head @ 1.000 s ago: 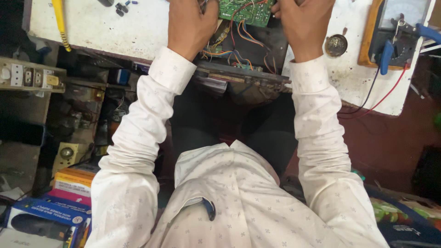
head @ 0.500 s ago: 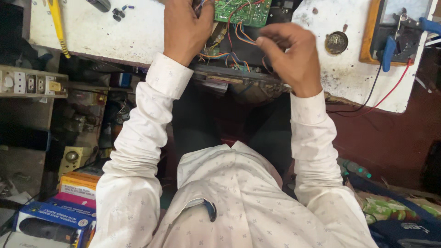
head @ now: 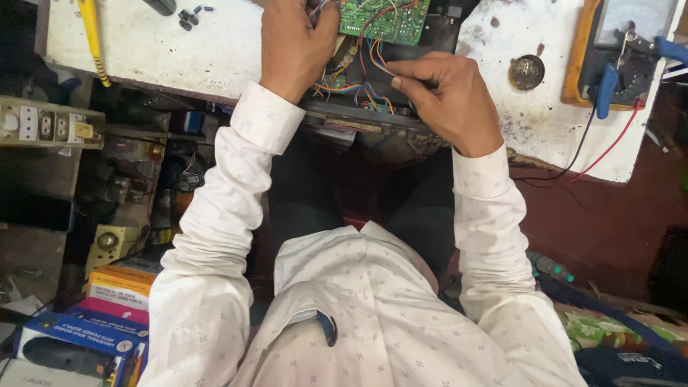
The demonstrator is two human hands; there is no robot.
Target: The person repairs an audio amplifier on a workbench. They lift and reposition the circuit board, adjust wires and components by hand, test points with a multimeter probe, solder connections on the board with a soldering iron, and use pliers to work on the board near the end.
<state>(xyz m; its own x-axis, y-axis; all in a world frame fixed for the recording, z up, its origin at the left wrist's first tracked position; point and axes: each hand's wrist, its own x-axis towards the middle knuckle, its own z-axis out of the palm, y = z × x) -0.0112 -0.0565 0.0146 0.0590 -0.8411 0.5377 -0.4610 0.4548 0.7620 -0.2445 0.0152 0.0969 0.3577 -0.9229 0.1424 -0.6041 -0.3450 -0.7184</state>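
white, stained worktable [head: 179, 50] bearing a yellow-handled tool [head: 93, 36] at its left edge, a round metal disc [head: 527, 72], and an orange-cased meter [head: 616, 57] with red and black leads [head: 595, 154]. below left: a switch panel [head: 43, 125] and stacked coloured boxes [head: 107, 308].

Stack of flat cardboard boxes at lower left, beside the left sleeve. Topmost: orange box [head: 123, 281] with a pale label strip along its edge. Beneath it a pink box [head: 107, 314] — only a narrow edge showing. Lowest: blue and white box [head: 72, 347] picturing a dark rounded device. At upper right, a yellow-cased meter [head: 610, 50] on the white bench — pale dial face, partly cropped.
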